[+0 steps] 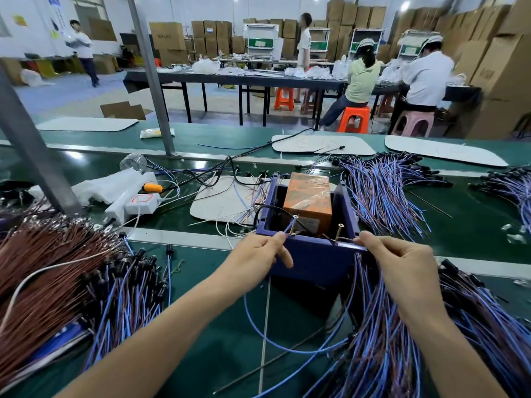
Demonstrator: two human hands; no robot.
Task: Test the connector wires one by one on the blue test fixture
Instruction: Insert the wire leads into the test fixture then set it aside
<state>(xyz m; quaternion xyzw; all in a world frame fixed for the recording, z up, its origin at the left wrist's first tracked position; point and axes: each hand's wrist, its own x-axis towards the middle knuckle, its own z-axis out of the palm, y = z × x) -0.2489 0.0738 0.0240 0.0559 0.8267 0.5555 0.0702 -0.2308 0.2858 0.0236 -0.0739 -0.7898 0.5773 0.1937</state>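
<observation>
- I'm pinching a blue wire (289, 227) tip in L hand (255, 254) fingers at the fixture's (313, 261) rim, bench (230, 326) centre.
- R hand (402, 265) fingers are pinching another tip alongside.
- Best: pressing each tip firmly on its contact (296, 216).

The test fixture (313, 261) is dark blue, with an orange box (309, 201) inside. The desk (224, 337) is dark green. On the left lie reddish-brown wires (37, 268); on the right, connector wires (385, 354) in light blue and purple with black ends. The power strip (142, 203) is white with a red outline. Behind are orange stools (354, 117) and a pink stool (413, 122).
</observation>
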